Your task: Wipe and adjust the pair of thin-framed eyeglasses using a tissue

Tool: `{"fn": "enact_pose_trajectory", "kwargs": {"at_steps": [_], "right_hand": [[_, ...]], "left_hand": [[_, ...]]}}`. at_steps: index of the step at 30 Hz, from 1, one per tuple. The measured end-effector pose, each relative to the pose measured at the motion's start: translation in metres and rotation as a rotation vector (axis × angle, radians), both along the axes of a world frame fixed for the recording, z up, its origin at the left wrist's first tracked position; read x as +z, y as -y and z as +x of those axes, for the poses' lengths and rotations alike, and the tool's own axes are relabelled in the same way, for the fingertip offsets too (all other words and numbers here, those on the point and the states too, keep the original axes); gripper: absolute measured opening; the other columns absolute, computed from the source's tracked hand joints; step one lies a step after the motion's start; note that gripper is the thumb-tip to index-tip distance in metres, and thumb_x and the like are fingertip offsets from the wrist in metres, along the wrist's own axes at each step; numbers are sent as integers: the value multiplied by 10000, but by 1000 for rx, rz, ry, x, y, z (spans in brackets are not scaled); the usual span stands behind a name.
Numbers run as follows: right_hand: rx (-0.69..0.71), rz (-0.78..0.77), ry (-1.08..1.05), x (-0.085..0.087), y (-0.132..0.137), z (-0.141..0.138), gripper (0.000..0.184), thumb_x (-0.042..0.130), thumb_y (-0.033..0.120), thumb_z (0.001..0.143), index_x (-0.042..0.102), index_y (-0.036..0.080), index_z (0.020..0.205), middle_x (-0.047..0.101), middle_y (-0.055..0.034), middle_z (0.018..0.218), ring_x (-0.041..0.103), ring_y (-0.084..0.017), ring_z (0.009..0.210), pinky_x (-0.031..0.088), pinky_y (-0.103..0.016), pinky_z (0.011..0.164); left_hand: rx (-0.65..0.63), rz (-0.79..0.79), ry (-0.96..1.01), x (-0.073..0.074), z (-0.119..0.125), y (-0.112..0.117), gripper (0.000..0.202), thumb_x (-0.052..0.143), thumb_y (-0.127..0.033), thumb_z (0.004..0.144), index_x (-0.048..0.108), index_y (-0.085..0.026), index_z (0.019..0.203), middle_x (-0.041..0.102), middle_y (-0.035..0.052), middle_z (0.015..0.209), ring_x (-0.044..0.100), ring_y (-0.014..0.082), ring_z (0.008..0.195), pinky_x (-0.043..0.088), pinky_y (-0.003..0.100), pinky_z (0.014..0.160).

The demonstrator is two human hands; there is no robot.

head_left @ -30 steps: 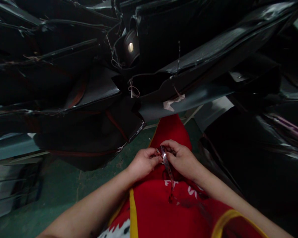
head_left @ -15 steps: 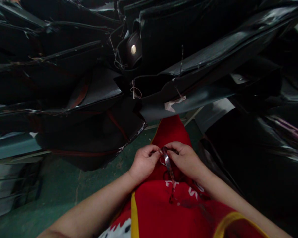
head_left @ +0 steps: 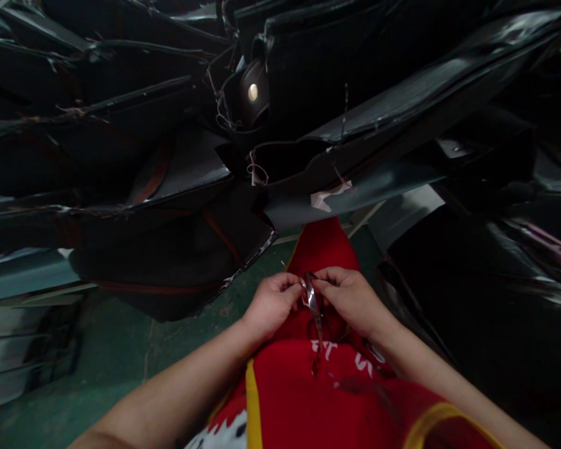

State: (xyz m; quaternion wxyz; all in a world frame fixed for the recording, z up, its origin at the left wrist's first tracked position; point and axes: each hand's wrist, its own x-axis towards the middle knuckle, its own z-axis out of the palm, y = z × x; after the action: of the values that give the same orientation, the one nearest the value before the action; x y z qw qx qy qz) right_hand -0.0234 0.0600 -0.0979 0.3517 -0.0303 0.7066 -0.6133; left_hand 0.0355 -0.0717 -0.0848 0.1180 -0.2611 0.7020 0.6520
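Low in front of my red apron (head_left: 303, 405), my two hands almost meet. A narrow, glossy dark strip (head_left: 313, 302) hangs between them, curled over at its top and trailing down against the apron. My right hand (head_left: 350, 296) pinches the upper end between thumb and fingers. With closed fingertips, my left hand (head_left: 271, 305) grips the strip's near side, where a small pale bit shows. The exact kind of strip is too dark and blurred to tell.
Dark leather-like bag pieces (head_left: 168, 249) with brown bands and loose threads are heaped ahead on a bluish work surface (head_left: 383, 190). More dark pieces (head_left: 486, 312) lie close on the right. Green floor (head_left: 121, 355) shows at the lower left.
The strip's hanging lower end has swung slightly left. My right fingers have shifted a little on its upper end; both hands stay in nearly the same place.
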Motion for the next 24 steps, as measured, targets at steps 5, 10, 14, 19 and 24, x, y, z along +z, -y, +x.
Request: {"fn": "enact_pose_trajectory", "kwargs": {"at_steps": [5, 10, 14, 19, 24], "right_hand": [[-79, -45, 10, -2, 1, 2, 265, 552, 381, 635, 587, 127, 699, 545, 1, 583, 426, -92, 506, 324, -212, 471], [-85, -37, 49, -2, 1, 3, 263, 558, 385, 627, 583, 127, 669, 497, 24, 512, 386, -78, 448, 297, -206, 428], [-113, -71, 69, -4, 0, 5, 267, 558, 392, 637, 575, 133, 702, 536, 9, 549, 436, -96, 472, 343, -214, 449], [-127, -61, 19, -4, 1, 5, 262, 543, 392, 644, 576, 140, 711, 542, 11, 567, 433, -96, 492, 346, -212, 466], [1, 55, -79, 1, -1, 5, 244, 493, 377, 668, 576, 148, 657, 536, 4, 557, 438, -105, 505, 338, -216, 473]], "left_hand": [[-59, 9, 92, 5, 2, -1, 178, 563, -311, 642, 503, -146, 615, 441, -53, 461, 357, 55, 388, 239, 176, 397], [-91, 142, 180, 7, 5, -1, 199, 592, -327, 623, 498, -154, 651, 464, -51, 438, 379, 59, 345, 195, 164, 337], [-120, 208, 246, 9, 6, -1, 255, 600, -382, 637, 521, -140, 612, 478, -37, 447, 339, 45, 310, 157, 172, 311], [-79, 291, 292, 12, 5, -3, 348, 681, -420, 564, 466, -146, 542, 382, -70, 400, 244, 24, 304, 93, 183, 318], [-41, 377, 285, 9, 7, -2, 388, 720, -421, 522, 447, -153, 584, 330, -93, 395, 184, 18, 321, 58, 192, 332]]}}
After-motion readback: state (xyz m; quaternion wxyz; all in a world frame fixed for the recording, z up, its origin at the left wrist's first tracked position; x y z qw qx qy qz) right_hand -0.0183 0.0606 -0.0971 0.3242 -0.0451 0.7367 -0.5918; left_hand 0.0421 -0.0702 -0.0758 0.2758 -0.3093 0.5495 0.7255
